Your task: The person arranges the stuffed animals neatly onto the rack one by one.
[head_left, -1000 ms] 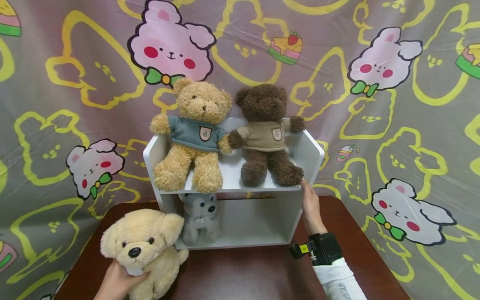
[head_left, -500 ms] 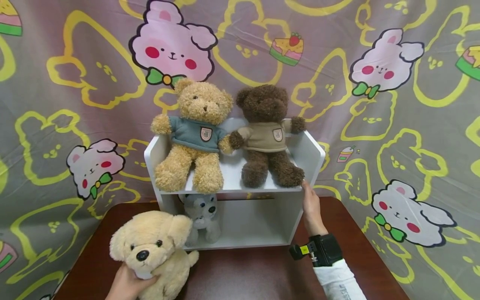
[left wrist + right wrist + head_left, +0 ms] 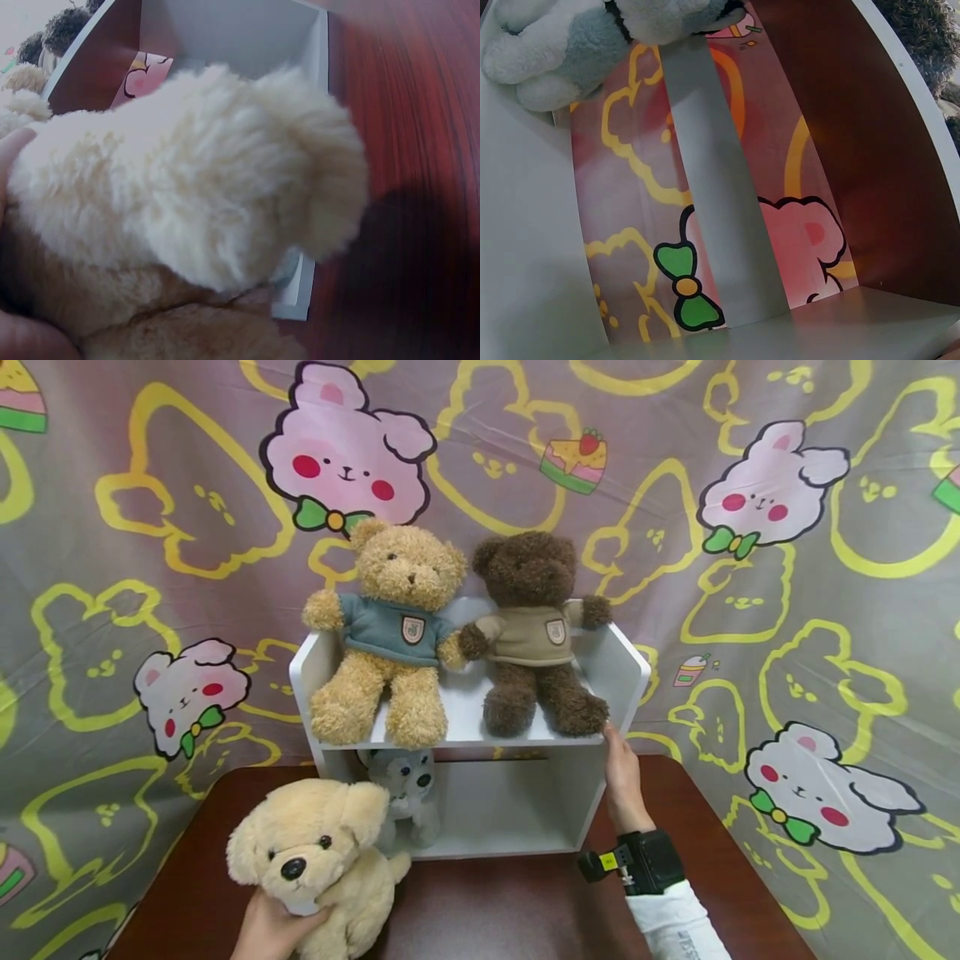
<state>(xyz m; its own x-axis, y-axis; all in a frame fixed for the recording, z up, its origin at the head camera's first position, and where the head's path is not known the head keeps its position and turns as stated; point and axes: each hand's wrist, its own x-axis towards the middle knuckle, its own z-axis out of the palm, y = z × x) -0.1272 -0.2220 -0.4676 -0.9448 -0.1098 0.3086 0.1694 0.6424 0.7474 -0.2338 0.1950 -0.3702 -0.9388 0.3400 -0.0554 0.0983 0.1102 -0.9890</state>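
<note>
My left hand (image 3: 273, 928) grips a cream plush dog (image 3: 322, 847) under its chin, at the lower left in front of a white two-tier shelf (image 3: 502, 802). The dog faces forward, its right side overlapping a grey-and-white plush husky (image 3: 418, 793) in the lower compartment. In the left wrist view the plush dog's fluffy head (image 3: 202, 172) hides much of the shelf. My right hand (image 3: 624, 781) rests against the front edge of the shelf's right side panel, its straight fingertip just under the upper board; other fingers are hidden. The right wrist view looks into the lower compartment.
On the upper tier sit a tan teddy bear (image 3: 393, 635) in a blue top and a dark brown teddy bear (image 3: 525, 635) in a khaki top. The shelf stands on a dark red-brown table (image 3: 480, 910). A cartoon-printed cloth (image 3: 480, 410) hangs behind and beside it.
The left hand has carried the cream plush dog to the right, so it now covers more of the husky. The right hand, the shelf and both bears stay put.
</note>
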